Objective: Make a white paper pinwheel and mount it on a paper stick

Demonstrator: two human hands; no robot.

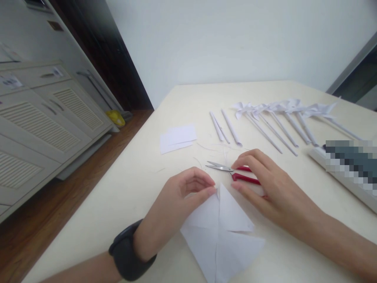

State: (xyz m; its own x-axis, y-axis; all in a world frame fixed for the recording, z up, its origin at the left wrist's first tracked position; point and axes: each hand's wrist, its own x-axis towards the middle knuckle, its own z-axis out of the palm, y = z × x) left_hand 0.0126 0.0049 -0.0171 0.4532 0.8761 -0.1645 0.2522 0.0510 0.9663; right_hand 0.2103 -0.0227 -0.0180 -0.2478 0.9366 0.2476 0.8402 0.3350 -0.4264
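Observation:
My left hand point(188, 192), with a black band on its wrist, pinches the top corner of a white square paper point(235, 251) between thumb and fingertips. The paper lies on the table, turned like a diamond, with slits running in from its corners and a crease down the middle. My right hand point(273, 192) is curled over the red handles of a pair of scissors point(219, 167). Their blades are slightly apart and point left, just above the paper's corner. Part of the handles is hidden by my fingers.
Small white paper sheets point(178, 138) lie at the left. Rolled paper sticks point(232, 127) and several paper pinwheels point(291, 105) on sticks are towards the back right. Thin paper strips point(206, 147) are scattered near the scissors. A long white object point(347, 177), partly pixelated, is at right.

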